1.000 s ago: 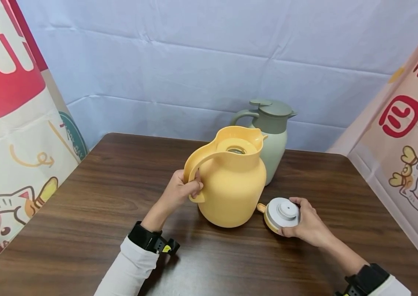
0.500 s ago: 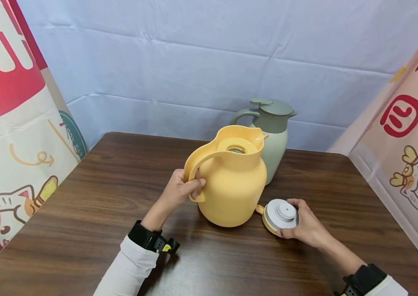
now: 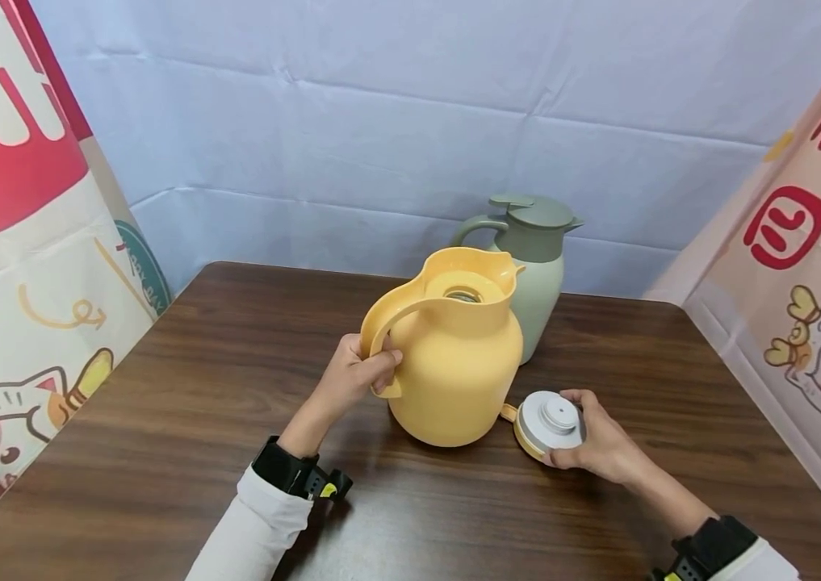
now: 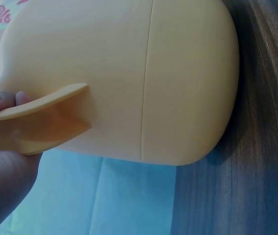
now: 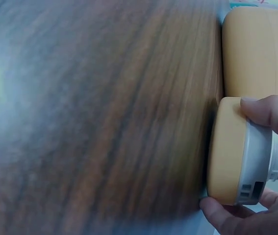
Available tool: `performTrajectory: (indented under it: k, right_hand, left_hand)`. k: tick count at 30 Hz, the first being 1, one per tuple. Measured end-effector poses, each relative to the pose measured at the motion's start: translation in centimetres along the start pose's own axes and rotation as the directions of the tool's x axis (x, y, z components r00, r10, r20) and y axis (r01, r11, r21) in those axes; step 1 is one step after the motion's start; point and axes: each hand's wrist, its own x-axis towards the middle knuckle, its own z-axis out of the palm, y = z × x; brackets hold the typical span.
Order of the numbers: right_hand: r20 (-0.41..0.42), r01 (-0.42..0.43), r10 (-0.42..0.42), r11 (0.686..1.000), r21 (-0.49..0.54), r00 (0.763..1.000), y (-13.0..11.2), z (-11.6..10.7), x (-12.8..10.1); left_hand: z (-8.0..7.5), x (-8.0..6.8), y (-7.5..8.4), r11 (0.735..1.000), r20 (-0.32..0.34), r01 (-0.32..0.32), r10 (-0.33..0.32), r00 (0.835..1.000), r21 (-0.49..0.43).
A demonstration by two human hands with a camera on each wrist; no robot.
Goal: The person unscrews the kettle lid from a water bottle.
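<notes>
A yellow thermos jug (image 3: 457,363) stands upright on the table, its top uncovered and the round mouth showing inside the collar. My left hand (image 3: 359,371) grips the lower part of its handle; in the left wrist view the fingers and thumb wrap the handle (image 4: 36,122). Just right of the jug, the lid (image 3: 550,424) lies upside down, grey-white stopper side up, its yellow tab pointing at the jug. My right hand (image 3: 602,440) holds the lid by its right side, thumb at the near edge and fingers at the far edge. In the right wrist view the lid (image 5: 229,152) rests flat-side against the table.
Behind the yellow jug stands a green thermos jug (image 3: 537,282) with its lid on, partly hidden by it. The dark wooden table (image 3: 236,387) ends at a pale cloth backdrop (image 3: 308,137). Printed cloths hang at the left and right sides.
The right hand and the lid have shifted slightly left, closer to the yellow jug. The left hand and the jug look the same.
</notes>
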Motion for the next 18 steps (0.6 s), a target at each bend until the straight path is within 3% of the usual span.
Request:
performTrajectory:
  k: [4,8,11,14,18]
  right_hand:
    - [0.004,-0.008,0.008,1.000,-0.021,1.000,-0.2,0.1,0.3]
    - [0.007,-0.003,0.003,1.000,-0.024,1.000,-0.6,0.5,0.7]
    - [0.018,-0.013,0.013,1.000,-0.022,1.000,-1.0,0.8,1.1]
    - [0.026,-0.017,0.018,1.000,-0.015,0.999,-1.4,1.1,1.7]
    - [0.025,0.009,-0.008,1.000,-0.012,1.000,-1.8,1.7,2.3]
  left_hand:
    - [0.4,0.1,-0.1,0.999,-0.062,-0.027,0.028,0.998,0.025]
    - [1.2,0.4,0.7,0.995,-0.193,-0.018,0.038,0.981,0.102]
    - [1.8,0.4,1.9,0.987,-0.284,-0.002,0.049,0.957,0.163]
    - [1.9,0.2,2.7,0.972,-0.351,-0.015,0.099,0.931,0.235]
    - [1.3,0.1,2.7,0.950,-0.446,-0.028,0.172,0.878,0.311]
